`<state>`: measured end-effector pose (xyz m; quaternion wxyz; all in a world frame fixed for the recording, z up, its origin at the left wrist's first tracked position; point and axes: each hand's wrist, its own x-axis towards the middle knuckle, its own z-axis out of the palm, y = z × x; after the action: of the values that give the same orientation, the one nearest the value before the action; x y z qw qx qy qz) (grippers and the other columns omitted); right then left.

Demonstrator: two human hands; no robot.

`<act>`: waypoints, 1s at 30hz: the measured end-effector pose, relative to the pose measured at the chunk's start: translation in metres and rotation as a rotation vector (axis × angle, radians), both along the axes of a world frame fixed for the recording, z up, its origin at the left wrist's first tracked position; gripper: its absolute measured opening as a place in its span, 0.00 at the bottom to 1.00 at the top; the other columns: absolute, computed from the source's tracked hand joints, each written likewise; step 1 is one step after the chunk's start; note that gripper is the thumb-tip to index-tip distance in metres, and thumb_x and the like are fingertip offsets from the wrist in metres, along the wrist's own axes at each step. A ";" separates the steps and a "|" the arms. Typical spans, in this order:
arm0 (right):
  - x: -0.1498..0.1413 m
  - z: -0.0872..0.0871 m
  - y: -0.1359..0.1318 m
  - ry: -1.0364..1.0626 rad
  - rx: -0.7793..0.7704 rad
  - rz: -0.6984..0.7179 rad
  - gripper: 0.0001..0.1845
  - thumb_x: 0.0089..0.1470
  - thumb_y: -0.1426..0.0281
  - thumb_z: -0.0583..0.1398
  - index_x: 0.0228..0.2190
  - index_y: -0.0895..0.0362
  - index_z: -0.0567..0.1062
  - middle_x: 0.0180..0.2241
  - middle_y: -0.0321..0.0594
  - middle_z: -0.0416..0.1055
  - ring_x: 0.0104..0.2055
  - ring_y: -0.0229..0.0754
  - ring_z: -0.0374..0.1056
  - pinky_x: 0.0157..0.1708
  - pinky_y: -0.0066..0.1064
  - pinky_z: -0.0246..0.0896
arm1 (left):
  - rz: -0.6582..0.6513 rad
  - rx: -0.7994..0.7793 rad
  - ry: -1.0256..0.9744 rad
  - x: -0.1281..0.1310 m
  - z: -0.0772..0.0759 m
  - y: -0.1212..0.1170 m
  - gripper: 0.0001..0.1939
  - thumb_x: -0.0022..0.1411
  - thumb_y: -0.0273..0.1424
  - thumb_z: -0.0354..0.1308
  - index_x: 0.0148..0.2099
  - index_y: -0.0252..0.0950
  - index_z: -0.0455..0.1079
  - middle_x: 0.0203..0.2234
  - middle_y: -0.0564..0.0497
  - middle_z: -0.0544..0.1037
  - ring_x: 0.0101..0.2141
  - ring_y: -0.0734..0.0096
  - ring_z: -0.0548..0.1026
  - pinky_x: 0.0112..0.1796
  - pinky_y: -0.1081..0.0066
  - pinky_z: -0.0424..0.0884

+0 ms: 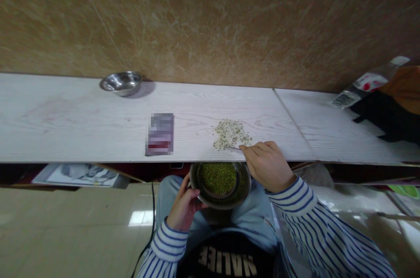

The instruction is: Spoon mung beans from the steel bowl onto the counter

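Note:
My left hand (187, 201) is closed on the rim of a steel bowl (243, 190), thumb inside, fingers outside. The bowl sits at the table's front edge, over my lap, with green mung beans (219, 178) in it. On the white tabletop just beyond lies a loose pile of white grains mixed with green beans (231, 133), rice by the look of it. My right hand (265, 164) grips a thin metal utensil (232, 149), perhaps a spoon, whose tip touches the near edge of the pile. Its handle is hidden in my fingers.
A second steel bowl (122, 84) stands at the back left, against the marbled wall. Left of the pile lies a flat, blurred packet or phone (160, 134). A plastic bottle (364, 83) and a black and brown bag (393, 107) are at the right. An open drawer (82, 175) juts out below left.

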<state>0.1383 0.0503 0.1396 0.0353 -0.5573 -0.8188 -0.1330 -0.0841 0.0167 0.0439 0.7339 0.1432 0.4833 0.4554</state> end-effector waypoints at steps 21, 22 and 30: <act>-0.013 -0.005 0.016 0.042 0.017 -0.016 0.15 0.56 0.74 0.55 0.45 0.60 0.73 0.30 0.41 0.75 0.36 0.44 0.66 0.36 0.37 0.45 | -0.010 -0.017 0.042 -0.001 -0.005 0.004 0.36 0.44 0.25 0.58 0.58 0.43 0.59 0.36 0.52 0.74 0.28 0.71 0.73 0.24 0.69 0.73; -0.011 -0.005 0.015 0.055 0.029 -0.016 0.15 0.56 0.73 0.55 0.45 0.60 0.73 0.30 0.41 0.75 0.36 0.44 0.66 0.36 0.37 0.45 | -0.012 -0.020 0.048 0.000 -0.004 0.004 0.37 0.44 0.25 0.58 0.59 0.42 0.59 0.36 0.52 0.74 0.28 0.70 0.73 0.24 0.69 0.73; 0.000 -0.014 0.015 0.222 0.150 0.038 0.16 0.57 0.74 0.54 0.47 0.60 0.72 0.31 0.40 0.75 0.36 0.42 0.66 0.38 0.36 0.49 | -0.005 -0.019 0.081 0.003 -0.003 0.007 0.37 0.43 0.24 0.57 0.58 0.43 0.60 0.34 0.54 0.75 0.26 0.72 0.72 0.25 0.69 0.73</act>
<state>0.1381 0.0649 0.1257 0.1698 -0.5488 -0.8080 -0.1306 -0.0807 0.0233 0.0413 0.7161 0.1559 0.5165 0.4429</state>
